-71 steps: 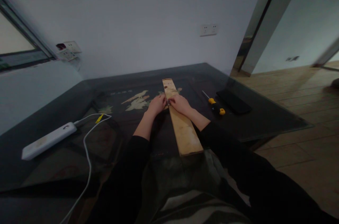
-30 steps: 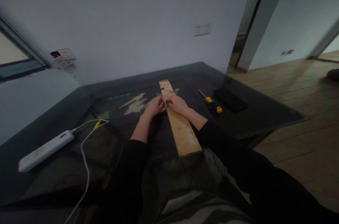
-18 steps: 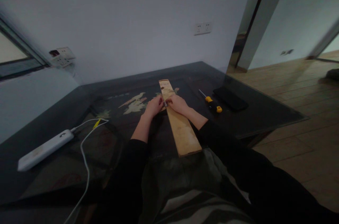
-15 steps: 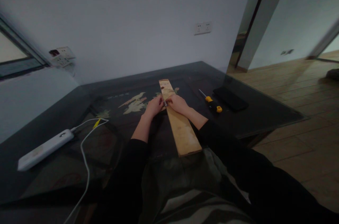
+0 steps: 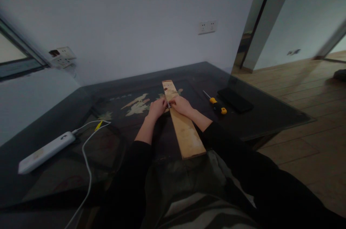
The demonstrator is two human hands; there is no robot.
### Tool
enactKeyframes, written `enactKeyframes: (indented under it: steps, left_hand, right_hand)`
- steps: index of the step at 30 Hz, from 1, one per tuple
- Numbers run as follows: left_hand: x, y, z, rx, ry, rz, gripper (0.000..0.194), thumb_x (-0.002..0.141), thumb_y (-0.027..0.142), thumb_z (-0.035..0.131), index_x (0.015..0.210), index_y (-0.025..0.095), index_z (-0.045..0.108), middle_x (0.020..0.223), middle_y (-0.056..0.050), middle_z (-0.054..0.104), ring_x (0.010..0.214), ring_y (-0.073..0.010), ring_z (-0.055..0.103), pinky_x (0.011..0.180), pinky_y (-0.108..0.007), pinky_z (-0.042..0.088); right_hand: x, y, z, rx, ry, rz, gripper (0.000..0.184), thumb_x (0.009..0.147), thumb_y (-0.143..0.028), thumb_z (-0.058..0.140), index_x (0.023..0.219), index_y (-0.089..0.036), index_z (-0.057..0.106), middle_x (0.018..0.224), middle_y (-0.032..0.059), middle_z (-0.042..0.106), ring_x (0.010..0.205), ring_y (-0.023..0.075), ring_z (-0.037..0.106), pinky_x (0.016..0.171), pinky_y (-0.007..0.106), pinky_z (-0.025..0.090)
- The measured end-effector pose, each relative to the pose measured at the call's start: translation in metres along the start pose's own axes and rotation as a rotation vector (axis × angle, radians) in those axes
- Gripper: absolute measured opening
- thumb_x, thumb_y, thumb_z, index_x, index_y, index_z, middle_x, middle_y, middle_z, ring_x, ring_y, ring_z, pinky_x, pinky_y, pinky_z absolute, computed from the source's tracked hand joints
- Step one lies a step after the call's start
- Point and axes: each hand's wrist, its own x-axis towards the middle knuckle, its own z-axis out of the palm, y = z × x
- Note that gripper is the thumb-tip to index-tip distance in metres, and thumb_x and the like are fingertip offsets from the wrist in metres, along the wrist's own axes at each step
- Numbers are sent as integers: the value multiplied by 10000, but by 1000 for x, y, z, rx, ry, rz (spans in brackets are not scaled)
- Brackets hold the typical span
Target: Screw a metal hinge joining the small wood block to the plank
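Note:
A long, narrow wooden board (image 5: 187, 135) lies on the dark table, one end toward my body. Near its far part, at the left edge, sits a small shiny metal piece (image 5: 169, 105), too small to name. My left hand (image 5: 158, 107) is closed, its fingertips pinching at the left side of this piece. From the right, my right hand (image 5: 180, 105) rests over the board, with thumb and finger closed on the same piece. Fingers hide most of it. A screwdriver (image 5: 215, 104) with a yellow and black handle lies to the right of the board.
A black phone-like slab (image 5: 235, 100) lies beyond the screwdriver. At the left is a white power strip (image 5: 46, 152), its white cable (image 5: 87, 164) running over the table toward the front. The dark table (image 5: 216, 74) meets the wall behind; its right edge overlooks a tiled floor.
Both hands stay at the same place on the board, with only a slight shift of the fingers around the small metal piece. The board and screwdriver lie as before.

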Motion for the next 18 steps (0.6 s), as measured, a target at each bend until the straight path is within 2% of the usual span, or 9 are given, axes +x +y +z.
enactKeyframes:
  steps: [3,9,13,18]
  left_hand:
    - [2,-6,1,-46,30,-7,298,1042,347,365,1039,199,624,1106,-132,739,1050,-256,680,849,-335,459]
    - [6,-14,3,-184,18,72,103,954,289,556,952,211,623,984,-74,738,909,-210,669,764,-290,459]
    - [7,-15,4,-204,15,73,71,945,234,556,944,196,616,984,-86,728,897,-209,661,768,-295,458]
    - [5,-11,6,-123,17,65,124,984,254,493,1012,195,598,1047,-109,723,977,-233,669,796,-307,453]
  right_hand:
    - [1,0,0,10,-4,-1,369,936,-170,467,1149,-217,764,1258,90,712,1169,229,641,986,306,481]
    - [1,1,1,18,-4,7,375,936,-169,460,1145,-216,767,1213,104,725,1136,243,652,953,318,493]
    - [0,0,1,15,4,-1,373,937,-168,459,1146,-207,766,1206,114,725,1134,251,652,941,325,493]
    - [-1,-2,-1,8,1,20,357,944,-184,469,1130,-222,772,1188,97,731,1116,235,653,925,306,494]
